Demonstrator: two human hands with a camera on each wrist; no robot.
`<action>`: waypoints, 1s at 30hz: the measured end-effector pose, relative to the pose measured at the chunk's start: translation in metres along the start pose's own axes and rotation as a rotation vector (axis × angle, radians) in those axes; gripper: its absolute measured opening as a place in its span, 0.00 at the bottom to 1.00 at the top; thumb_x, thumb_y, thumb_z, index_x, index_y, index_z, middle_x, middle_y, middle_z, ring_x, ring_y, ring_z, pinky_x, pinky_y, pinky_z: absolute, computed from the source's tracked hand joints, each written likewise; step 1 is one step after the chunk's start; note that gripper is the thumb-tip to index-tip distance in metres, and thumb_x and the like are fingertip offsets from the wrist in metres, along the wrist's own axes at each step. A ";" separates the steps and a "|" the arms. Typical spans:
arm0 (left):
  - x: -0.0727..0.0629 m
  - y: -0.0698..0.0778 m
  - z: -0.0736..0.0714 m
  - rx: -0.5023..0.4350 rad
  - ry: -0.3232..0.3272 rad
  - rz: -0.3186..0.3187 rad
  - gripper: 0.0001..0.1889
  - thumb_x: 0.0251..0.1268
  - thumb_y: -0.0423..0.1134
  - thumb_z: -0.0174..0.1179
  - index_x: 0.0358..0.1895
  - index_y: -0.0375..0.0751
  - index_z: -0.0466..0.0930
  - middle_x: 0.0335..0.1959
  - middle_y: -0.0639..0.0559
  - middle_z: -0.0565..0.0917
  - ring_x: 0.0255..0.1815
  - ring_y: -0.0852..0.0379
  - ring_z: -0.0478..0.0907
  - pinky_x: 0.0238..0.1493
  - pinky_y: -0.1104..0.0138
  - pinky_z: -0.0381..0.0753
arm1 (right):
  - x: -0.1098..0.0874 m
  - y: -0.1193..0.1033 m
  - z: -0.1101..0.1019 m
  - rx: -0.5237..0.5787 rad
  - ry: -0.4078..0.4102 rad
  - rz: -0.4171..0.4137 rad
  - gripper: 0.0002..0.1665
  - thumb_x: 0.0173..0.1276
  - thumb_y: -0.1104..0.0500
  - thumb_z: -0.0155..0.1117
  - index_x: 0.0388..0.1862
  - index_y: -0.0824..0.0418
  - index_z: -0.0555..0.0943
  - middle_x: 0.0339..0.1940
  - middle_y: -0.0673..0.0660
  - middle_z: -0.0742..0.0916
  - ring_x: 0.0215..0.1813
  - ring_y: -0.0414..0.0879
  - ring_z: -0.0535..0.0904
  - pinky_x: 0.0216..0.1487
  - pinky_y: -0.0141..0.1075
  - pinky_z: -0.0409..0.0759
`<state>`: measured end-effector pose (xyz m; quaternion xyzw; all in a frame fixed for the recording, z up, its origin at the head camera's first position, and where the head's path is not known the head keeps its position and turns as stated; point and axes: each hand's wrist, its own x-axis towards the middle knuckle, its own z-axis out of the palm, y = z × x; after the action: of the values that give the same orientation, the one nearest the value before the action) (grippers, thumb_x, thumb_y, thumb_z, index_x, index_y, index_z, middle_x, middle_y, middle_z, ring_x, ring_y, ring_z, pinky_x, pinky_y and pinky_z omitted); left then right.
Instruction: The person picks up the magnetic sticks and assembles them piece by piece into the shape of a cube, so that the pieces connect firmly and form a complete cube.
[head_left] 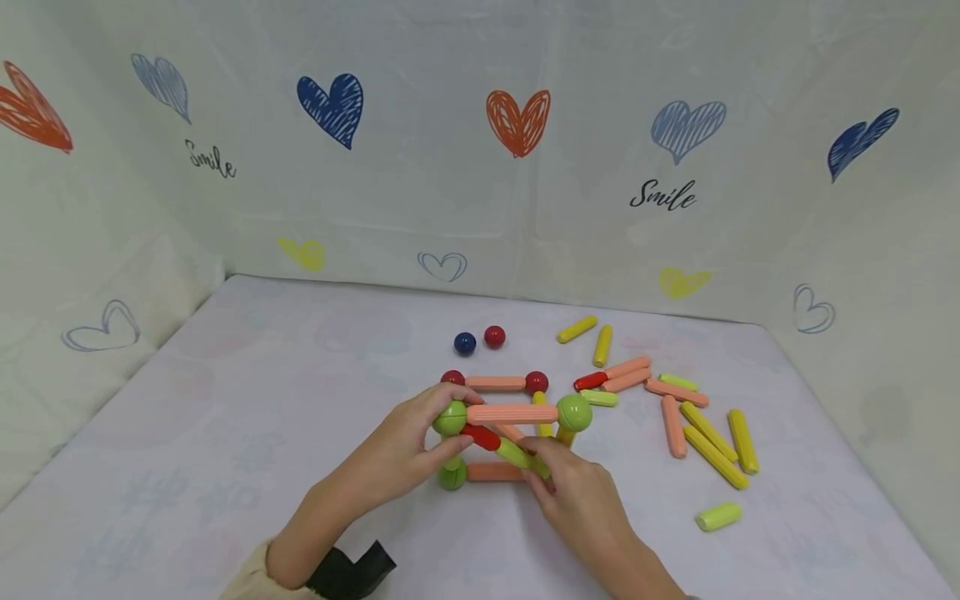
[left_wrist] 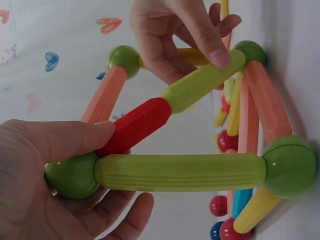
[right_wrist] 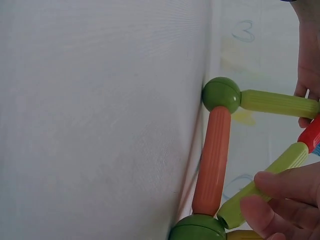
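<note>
Crossing frame [head_left: 512,414], red rod [left_wrist: 137,125] in left fingers [left_wrist: 85,136], lime rod [left_wrist: 197,85] in right fingers [left_wrist: 205,37]

The pale desk [head_left: 225,467] carries a ball-and-rod frame [head_left: 512,414] near its middle, a blue ball [head_left: 465,344] and a red ball [head_left: 494,337] on the far side, and scattered coloured rods [head_left: 716,457] to the right.

A loose cream sleeve [head_left: 258,575] ends on the left forearm [head_left: 322,521]; near it juts a flat black strap [head_left: 356,573] with an angular tip. Left grip [head_left: 412,442] and right grip [head_left: 577,487] are bare, five-fingered, with short nails.
</note>
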<state>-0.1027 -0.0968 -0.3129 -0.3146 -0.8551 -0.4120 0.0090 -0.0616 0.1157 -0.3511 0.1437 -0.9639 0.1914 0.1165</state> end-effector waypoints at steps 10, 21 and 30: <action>0.000 0.001 -0.001 0.014 0.011 0.031 0.20 0.56 0.30 0.63 0.53 0.45 0.73 0.50 0.55 0.79 0.51 0.56 0.76 0.53 0.59 0.77 | 0.000 0.000 -0.003 -0.027 -0.010 0.010 0.22 0.53 0.60 0.72 0.48 0.52 0.79 0.34 0.46 0.87 0.22 0.31 0.73 0.27 0.23 0.75; 0.001 0.002 -0.003 -0.026 -0.043 -0.061 0.32 0.57 0.32 0.64 0.65 0.44 0.60 0.53 0.50 0.78 0.50 0.57 0.77 0.53 0.62 0.77 | 0.006 0.031 -0.039 0.171 -0.208 0.291 0.13 0.54 0.56 0.72 0.33 0.56 0.76 0.23 0.45 0.78 0.26 0.37 0.71 0.26 0.26 0.70; 0.001 -0.015 -0.001 -0.014 -0.240 -0.311 0.16 0.52 0.38 0.68 0.43 0.43 0.73 0.32 0.55 0.77 0.35 0.56 0.72 0.32 0.68 0.74 | 0.015 0.054 -0.015 0.376 -0.275 0.171 0.17 0.55 0.58 0.70 0.42 0.58 0.77 0.35 0.48 0.82 0.38 0.42 0.77 0.34 0.27 0.76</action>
<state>-0.1118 -0.1040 -0.3223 -0.2255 -0.8854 -0.3739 -0.1592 -0.0907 0.1663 -0.3514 0.1054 -0.9267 0.3554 -0.0611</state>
